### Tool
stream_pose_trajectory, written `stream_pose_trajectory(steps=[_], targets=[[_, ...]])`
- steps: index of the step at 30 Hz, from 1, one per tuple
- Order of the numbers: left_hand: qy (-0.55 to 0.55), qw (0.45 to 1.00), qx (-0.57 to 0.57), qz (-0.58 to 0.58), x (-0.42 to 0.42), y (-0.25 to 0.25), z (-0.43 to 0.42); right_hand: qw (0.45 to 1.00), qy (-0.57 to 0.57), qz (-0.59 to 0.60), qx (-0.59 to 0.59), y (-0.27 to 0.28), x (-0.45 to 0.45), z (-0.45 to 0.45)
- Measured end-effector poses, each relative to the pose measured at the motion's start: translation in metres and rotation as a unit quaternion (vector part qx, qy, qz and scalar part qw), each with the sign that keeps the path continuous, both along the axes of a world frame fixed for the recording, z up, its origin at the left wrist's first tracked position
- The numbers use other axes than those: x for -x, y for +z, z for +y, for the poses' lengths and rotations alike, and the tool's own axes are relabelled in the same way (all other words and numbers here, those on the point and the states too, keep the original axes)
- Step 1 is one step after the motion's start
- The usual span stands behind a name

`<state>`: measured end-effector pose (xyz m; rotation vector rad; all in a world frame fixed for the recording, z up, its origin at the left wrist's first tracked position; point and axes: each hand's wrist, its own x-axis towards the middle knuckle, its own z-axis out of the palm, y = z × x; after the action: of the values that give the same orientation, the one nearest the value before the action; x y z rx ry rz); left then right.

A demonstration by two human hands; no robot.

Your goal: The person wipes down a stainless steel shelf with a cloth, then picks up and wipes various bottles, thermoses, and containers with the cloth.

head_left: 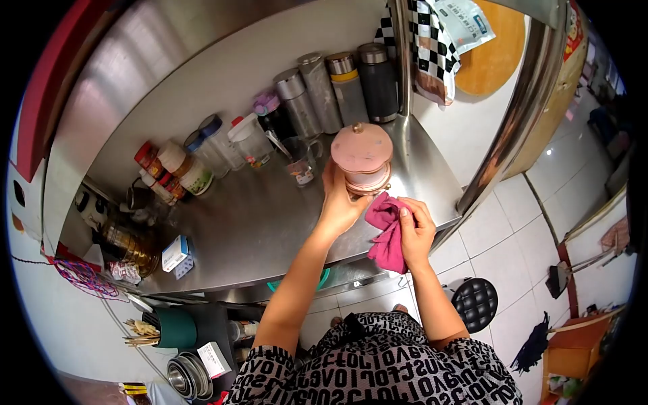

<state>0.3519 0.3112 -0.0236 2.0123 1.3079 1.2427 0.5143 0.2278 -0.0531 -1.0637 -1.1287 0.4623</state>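
Observation:
A pink lidded canister (362,150) with a gold knob is near the right end of the steel counter. My left hand (337,206) is closed round its lower left side, the thumb in front and the other fingers partly hidden behind it. I cannot tell whether its base rests on the metal. In my right hand (417,233) a crumpled magenta cloth (387,237) is gripped, its upper edge close to the canister's base. A glass mug (301,162) with a spoon in it stands just left of the canister.
Several flasks and bottles (297,101) line the wall. Jars (179,165) stand further left, with a small blue-and-white box (176,255) nearer the front. A steel post (499,115) rises at the right; a black round stool (474,304) is on the floor.

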Motion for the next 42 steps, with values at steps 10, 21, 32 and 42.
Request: stream_pose_trajectory(steps=[10,21,32,42], targets=[[0.065,0.991,0.065,0.1,0.014,0.021,-0.027,0.981,-0.085,0.177,-0.008,-0.014,0.007,0.007],[0.032,0.988,0.139,0.052,-0.002,0.018,-0.016,0.986,-0.092,-0.133,0.05,0.002,0.059,-0.001],[0.071,0.992,0.094,0.039,0.087,0.041,-0.037,0.986,0.023,-0.162,0.031,0.006,0.072,-0.024],[0.337,0.92,-0.195,0.041,0.21,0.041,0.082,0.955,-0.017,-0.293,0.035,0.011,0.091,-0.012]])
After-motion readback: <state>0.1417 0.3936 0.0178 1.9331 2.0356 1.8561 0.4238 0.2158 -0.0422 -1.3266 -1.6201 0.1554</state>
